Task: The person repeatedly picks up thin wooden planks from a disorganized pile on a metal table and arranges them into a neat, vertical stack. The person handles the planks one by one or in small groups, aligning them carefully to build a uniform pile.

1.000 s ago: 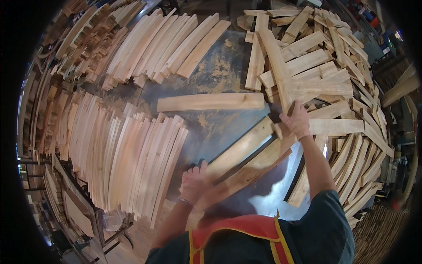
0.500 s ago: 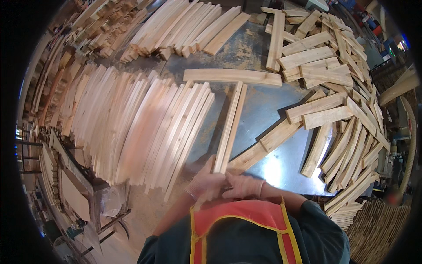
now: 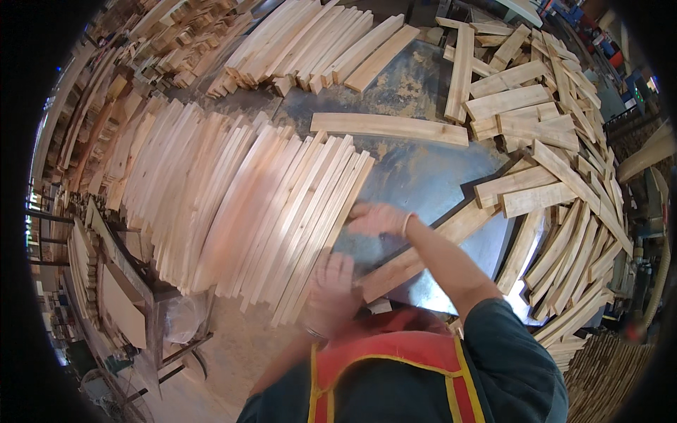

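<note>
A long row of light wooden boards (image 3: 282, 218) stands on edge, packed side by side, on the left of the metal table (image 3: 402, 173). My right hand (image 3: 381, 219), in a pale glove, is at the side of the rightmost board, with its fingers reaching toward it. By the near end of the same boards is my left hand (image 3: 331, 292), also gloved and somewhat blurred, its fingers stretched out. Neither hand is wrapped around a board. A flat board (image 3: 430, 247) lies slantwise on the table to the right of my hands.
Across the table's middle lies one board (image 3: 388, 128). A loose heap of boards (image 3: 522, 102) covers the right side. Another row of boards (image 3: 303, 46) is at the far side, with stacked timber (image 3: 169, 56) at the far left. A metal frame (image 3: 151, 310) stands at lower left.
Two narrow boards held upright before me have left my grasp and now appear at the row's right end. My right hand moved forward; my left shifted slightly and opened.
</note>
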Tool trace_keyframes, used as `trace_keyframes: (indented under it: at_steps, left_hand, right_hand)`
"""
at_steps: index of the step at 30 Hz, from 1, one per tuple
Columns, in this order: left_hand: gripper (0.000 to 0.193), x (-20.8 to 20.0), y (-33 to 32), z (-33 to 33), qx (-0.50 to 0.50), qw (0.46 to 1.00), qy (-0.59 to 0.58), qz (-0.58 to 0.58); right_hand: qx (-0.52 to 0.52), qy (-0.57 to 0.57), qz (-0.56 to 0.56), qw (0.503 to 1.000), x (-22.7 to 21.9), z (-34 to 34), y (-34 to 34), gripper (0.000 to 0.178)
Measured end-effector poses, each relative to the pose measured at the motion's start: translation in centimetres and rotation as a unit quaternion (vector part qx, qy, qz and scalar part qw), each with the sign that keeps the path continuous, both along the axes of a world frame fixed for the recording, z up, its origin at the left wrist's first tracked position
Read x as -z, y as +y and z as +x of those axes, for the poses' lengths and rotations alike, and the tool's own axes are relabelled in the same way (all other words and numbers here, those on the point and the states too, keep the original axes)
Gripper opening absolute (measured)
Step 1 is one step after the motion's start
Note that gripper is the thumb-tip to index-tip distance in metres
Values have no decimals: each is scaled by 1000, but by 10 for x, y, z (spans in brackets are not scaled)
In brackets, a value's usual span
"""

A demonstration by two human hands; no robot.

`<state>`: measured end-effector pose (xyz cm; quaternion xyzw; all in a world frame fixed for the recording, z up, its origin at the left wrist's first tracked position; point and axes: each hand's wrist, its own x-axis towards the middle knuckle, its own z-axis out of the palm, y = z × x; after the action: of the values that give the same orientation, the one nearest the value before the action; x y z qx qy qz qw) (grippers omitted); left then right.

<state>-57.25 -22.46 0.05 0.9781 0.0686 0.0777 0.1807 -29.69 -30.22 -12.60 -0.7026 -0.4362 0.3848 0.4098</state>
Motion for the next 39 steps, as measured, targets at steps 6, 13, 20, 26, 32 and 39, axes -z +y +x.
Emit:
trace_keyframes:
  at_steps: [6, 13, 20, 26, 32, 39]
  left_hand:
    - [77, 49, -58, 6, 50, 992, 88, -82]
    - [57, 48, -69, 27, 28, 997, 63, -14]
    - [62, 4, -49, 30, 127, 970, 208, 9]
    - [56, -88, 42, -28, 128, 978, 160, -38]
    - [51, -66, 62, -74, -215, 728, 308, -573]
    - [56, -33, 2, -57, -96, 823, 272, -490]
  right_hand:
    - [211, -433, -200, 853, -68, 174, -22, 78]
    - [67, -344, -349, 869, -104, 195, -83, 92]
    - [290, -183, -327, 881, -89, 141, -234, 87]
    - [392, 2, -261, 882, -76, 55, -338, 82]
    - [330, 256, -5, 909, -49, -83, -258, 90]
    - [104, 87, -302, 943, -71, -182, -93, 74]
